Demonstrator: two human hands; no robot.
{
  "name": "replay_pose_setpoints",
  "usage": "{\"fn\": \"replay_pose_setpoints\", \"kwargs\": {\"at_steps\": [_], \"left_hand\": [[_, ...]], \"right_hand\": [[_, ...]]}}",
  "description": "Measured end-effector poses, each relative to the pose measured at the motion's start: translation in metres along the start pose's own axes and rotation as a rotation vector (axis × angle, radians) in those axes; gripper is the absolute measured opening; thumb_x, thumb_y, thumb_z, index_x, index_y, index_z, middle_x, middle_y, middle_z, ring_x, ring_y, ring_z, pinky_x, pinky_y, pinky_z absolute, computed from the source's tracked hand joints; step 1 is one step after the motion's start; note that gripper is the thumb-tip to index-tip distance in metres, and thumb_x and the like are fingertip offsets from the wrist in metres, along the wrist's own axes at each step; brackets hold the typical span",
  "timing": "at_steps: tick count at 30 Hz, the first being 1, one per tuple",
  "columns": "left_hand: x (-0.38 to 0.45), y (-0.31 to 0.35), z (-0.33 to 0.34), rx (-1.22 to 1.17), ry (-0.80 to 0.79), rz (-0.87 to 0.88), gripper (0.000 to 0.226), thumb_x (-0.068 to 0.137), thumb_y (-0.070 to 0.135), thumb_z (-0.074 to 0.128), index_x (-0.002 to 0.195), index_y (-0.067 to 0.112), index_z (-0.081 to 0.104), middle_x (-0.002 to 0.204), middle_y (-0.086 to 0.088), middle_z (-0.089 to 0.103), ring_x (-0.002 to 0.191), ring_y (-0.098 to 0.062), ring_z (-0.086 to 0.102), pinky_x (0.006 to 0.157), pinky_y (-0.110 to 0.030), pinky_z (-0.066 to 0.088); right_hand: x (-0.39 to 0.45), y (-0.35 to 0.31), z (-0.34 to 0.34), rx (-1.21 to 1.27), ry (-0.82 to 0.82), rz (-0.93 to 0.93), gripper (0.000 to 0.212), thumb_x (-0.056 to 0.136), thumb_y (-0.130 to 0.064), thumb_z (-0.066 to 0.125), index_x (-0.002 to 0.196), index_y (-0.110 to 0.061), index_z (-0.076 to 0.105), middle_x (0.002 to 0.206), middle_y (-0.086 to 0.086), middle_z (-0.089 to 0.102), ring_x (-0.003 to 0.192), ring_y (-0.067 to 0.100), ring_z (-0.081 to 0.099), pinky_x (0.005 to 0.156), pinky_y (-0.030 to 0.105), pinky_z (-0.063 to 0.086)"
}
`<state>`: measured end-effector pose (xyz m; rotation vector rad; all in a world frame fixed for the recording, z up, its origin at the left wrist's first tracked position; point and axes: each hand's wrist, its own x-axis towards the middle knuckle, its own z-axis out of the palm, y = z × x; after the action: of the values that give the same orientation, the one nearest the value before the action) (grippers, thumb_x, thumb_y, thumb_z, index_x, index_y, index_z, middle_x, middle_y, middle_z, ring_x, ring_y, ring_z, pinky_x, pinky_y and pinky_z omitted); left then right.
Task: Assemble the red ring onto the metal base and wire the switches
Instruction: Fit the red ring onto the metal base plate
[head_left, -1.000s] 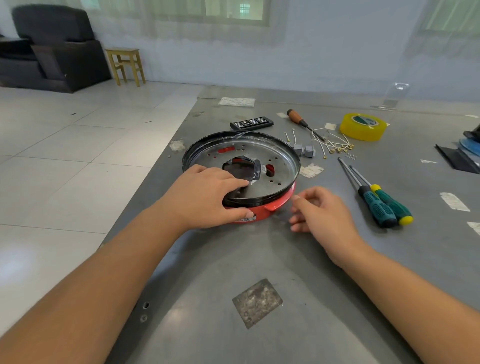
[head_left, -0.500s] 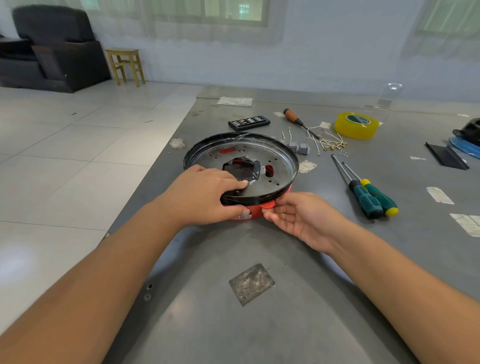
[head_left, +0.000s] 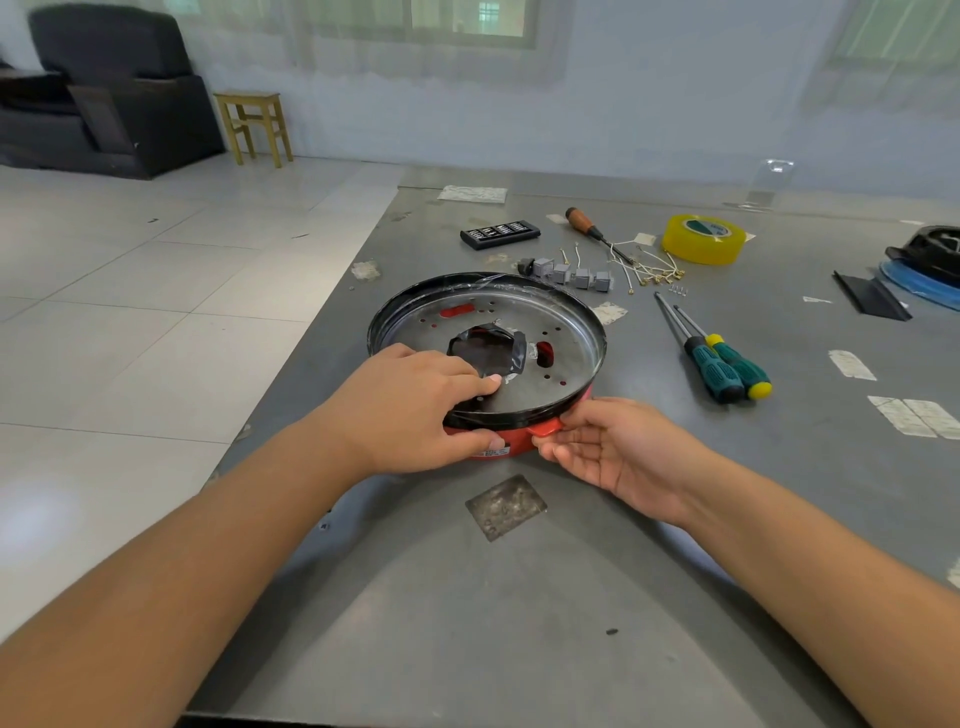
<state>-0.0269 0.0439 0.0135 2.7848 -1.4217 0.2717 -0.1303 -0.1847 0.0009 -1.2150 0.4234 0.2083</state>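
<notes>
While the left hand (head_left: 415, 410) grips the metal base (head_left: 550, 332), right hand (head_left: 618, 452) fingers pinch the red ring (head_left: 524, 441).

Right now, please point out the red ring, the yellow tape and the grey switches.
red ring (head_left: 519, 441), head view, its near outer wall
yellow tape (head_left: 701, 249), head view, its outer side
grey switches (head_left: 582, 278), head view, one middle switch of the row

Soft daylight comes from the curtained windows (head_left: 470, 21) at the back — bright, even, with a pale glare patch on the floor (head_left: 36, 514) and a dull sheen on the surface (head_left: 467, 639). Shadows are faint. Wide-angle bending stretches the edges — forearms look slightly soft.
</notes>
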Motion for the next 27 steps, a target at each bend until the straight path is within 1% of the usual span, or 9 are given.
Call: {"fn": "replay_pose_setpoints", "kwargs": {"at_steps": [8,9,11,13,15,17,18,21,27], "left_hand": [[-0.014,0.009,-0.001,0.006,0.012,0.013,0.095,0.081,0.089,0.014,0.156,0.039,0.046,0.151,0.017,0.056,0.139,-0.008,0.051,0.11,-0.036,0.039],[-0.013,0.009,-0.001,0.003,0.008,0.011,0.094,0.082,0.09,0.017,0.156,0.04,0.046,0.151,0.017,0.056,0.139,-0.007,0.05,0.11,-0.036,0.038],[-0.011,0.008,-0.002,-0.011,-0.006,0.014,0.091,0.083,0.089,0.023,0.157,0.041,0.044,0.151,0.018,0.055,0.14,-0.007,0.049,0.111,-0.036,0.038],[-0.01,0.006,-0.002,-0.015,-0.01,0.022,0.094,0.081,0.091,0.019,0.157,0.042,0.044,0.15,0.019,0.055,0.139,-0.006,0.049,0.11,-0.035,0.038],[-0.008,0.005,-0.003,-0.004,-0.008,0.043,0.097,0.078,0.09,0.014,0.156,0.042,0.045,0.146,0.02,0.057,0.136,-0.007,0.052,0.107,-0.034,0.04],[-0.004,0.002,-0.005,0.019,-0.01,0.072,0.097,0.078,0.091,0.013,0.154,0.043,0.046,0.139,0.02,0.061,0.13,-0.007,0.055,0.101,-0.033,0.042],[-0.002,0.001,-0.007,0.03,-0.019,0.085,0.096,0.077,0.092,0.014,0.152,0.043,0.048,0.133,0.02,0.063,0.125,-0.007,0.057,0.099,-0.033,0.044],[0.004,-0.002,-0.01,0.012,-0.024,0.119,0.087,0.077,0.094,0.024,0.139,0.042,0.057,0.113,0.018,0.065,0.109,-0.01,0.063,0.091,-0.036,0.048],[0.0,-0.005,0.002,-0.021,0.083,0.174,0.076,0.087,0.084,0.041,0.13,0.028,0.068,0.104,0.01,0.07,0.095,-0.019,0.069,0.086,-0.043,0.051]], "right_hand": [[-0.019,0.008,-0.001,-0.05,-0.011,-0.028,0.02,0.099,-0.006,0.061,0.111,0.008,0.069,0.098,0.026,0.076,0.081,0.028,0.078,0.064,0.024,0.061],[-0.022,0.005,-0.002,-0.15,0.02,-0.031,0.021,0.099,-0.01,0.064,0.111,0.007,0.068,0.095,0.024,0.077,0.08,0.028,0.078,0.063,0.025,0.061],[-0.029,-0.001,-0.007,-0.585,0.117,-0.062,0.024,0.099,-0.023,0.066,0.103,0.0,0.069,0.082,0.012,0.078,0.07,0.024,0.077,0.057,0.026,0.06],[-0.032,-0.007,-0.018,-1.117,0.29,-0.273,0.031,0.097,-0.044,0.061,0.083,-0.018,0.069,0.066,-0.003,0.073,0.058,0.016,0.07,0.055,0.034,0.06],[-0.03,-0.01,-0.025,-1.398,0.495,-0.78,0.036,0.094,-0.057,0.052,0.074,-0.028,0.06,0.06,-0.011,0.062,0.058,0.008,0.059,0.055,0.037,0.054],[-0.021,-0.014,-0.027,-1.411,0.391,-1.283,0.028,0.096,-0.05,0.056,0.084,-0.026,0.06,0.076,-0.013,0.057,0.069,0.01,0.054,0.061,0.036,0.049],[-0.014,-0.015,-0.027,-1.427,0.269,-1.426,0.027,0.097,-0.046,0.059,0.09,-0.02,0.063,0.085,-0.007,0.06,0.077,0.014,0.055,0.067,0.036,0.048],[0.012,-0.011,-0.026,-1.553,0.072,-1.58,0.036,0.093,-0.045,0.067,0.093,-0.009,0.072,0.1,0.006,0.068,0.089,0.027,0.062,0.078,0.043,0.047],[0.037,-0.001,-0.025,-1.492,-0.024,-1.674,0.033,0.091,-0.042,0.069,0.089,-0.009,0.074,0.097,0.005,0.07,0.087,0.028,0.065,0.081,0.042,0.046]]}}
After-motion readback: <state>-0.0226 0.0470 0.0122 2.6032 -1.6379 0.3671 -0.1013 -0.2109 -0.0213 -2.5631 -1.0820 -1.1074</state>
